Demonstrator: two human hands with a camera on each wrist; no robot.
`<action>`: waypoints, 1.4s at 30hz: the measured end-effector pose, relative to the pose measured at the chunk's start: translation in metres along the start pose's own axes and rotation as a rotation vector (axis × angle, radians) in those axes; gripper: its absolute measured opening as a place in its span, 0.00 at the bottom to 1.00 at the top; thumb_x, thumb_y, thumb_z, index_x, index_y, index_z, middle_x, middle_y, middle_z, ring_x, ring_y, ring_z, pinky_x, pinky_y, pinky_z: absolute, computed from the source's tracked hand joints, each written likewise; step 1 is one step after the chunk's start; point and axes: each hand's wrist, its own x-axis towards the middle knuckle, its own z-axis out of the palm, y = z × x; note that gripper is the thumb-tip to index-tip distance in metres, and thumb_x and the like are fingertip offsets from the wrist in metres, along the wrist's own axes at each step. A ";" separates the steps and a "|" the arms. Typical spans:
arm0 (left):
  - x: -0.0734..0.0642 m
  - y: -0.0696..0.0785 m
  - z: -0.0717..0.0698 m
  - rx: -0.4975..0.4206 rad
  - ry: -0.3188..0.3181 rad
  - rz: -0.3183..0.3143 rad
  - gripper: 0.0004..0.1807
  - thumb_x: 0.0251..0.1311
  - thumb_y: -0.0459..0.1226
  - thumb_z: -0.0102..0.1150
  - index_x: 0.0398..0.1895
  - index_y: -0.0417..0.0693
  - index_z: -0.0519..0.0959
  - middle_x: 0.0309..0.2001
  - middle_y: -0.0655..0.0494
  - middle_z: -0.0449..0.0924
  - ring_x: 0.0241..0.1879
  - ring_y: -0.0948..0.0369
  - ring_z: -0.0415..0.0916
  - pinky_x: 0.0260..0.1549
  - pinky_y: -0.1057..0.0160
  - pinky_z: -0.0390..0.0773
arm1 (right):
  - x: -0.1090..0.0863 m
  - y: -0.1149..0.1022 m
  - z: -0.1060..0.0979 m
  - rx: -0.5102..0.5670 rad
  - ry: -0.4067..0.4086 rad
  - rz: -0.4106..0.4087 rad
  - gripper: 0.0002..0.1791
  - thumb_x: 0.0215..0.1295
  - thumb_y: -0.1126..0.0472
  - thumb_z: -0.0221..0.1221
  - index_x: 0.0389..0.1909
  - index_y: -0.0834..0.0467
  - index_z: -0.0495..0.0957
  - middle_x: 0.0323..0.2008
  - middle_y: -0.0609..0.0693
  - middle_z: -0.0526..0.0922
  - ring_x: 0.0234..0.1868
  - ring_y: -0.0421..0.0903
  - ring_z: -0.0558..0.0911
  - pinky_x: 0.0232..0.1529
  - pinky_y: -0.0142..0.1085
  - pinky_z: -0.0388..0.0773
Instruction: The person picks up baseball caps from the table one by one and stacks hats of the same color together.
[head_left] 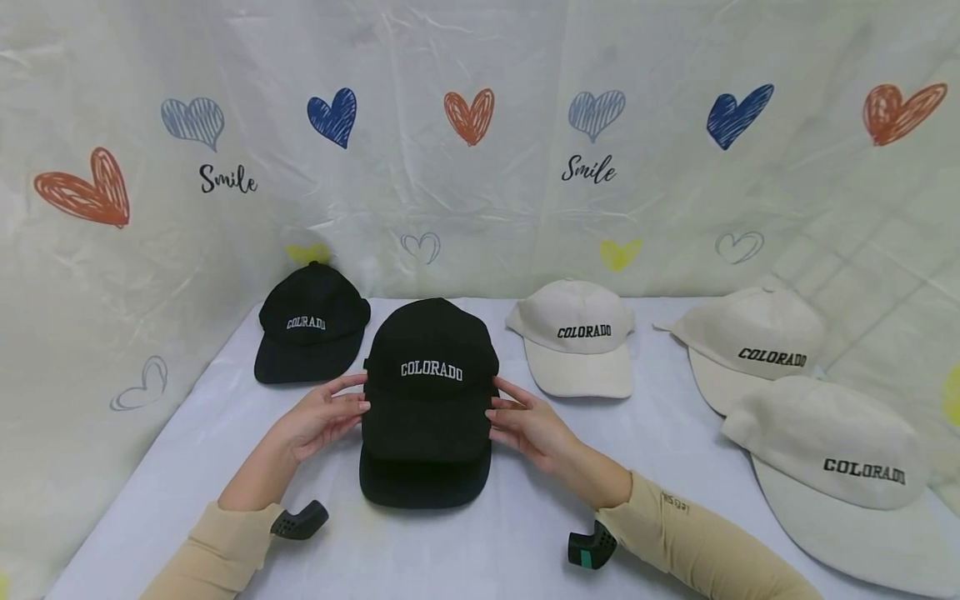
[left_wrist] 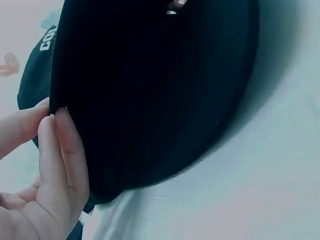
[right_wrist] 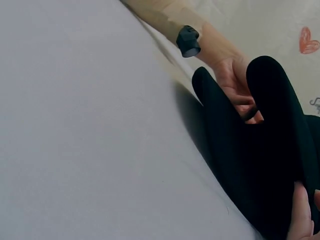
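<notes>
Left hand [head_left: 318, 421]: pinches upper black cap [head_left: 429, 429] by one side.
Right hand [head_left: 534, 427]: pinches opposite side.
Lower black cap [head_left: 425, 490]: beneath.

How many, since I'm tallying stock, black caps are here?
3: the back-left black cap, the upper black cap held between the left hand and right hand, and the lower black cap partly showing under it. More could be hidden inside.

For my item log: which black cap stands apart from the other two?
The far-left black cap in the head view stands alone; the upper black cap and lower black cap overlap between the left hand and right hand.
</notes>
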 end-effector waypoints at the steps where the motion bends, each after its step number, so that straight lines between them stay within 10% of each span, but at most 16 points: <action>1: 0.000 0.000 0.000 -0.001 -0.003 -0.001 0.34 0.72 0.29 0.57 0.78 0.41 0.57 0.50 0.52 0.75 0.38 0.65 0.83 0.43 0.70 0.82 | 0.000 0.000 0.000 0.001 0.001 0.000 0.35 0.74 0.74 0.52 0.80 0.61 0.55 0.55 0.58 0.69 0.42 0.40 0.82 0.48 0.35 0.83; 42: 0.008 0.000 -0.007 0.138 0.015 0.059 0.38 0.71 0.31 0.58 0.80 0.50 0.55 0.41 0.54 0.78 0.34 0.65 0.80 0.39 0.72 0.81 | 0.012 -0.002 -0.003 -0.076 0.005 0.008 0.41 0.73 0.74 0.55 0.82 0.54 0.50 0.43 0.53 0.76 0.38 0.43 0.82 0.40 0.38 0.86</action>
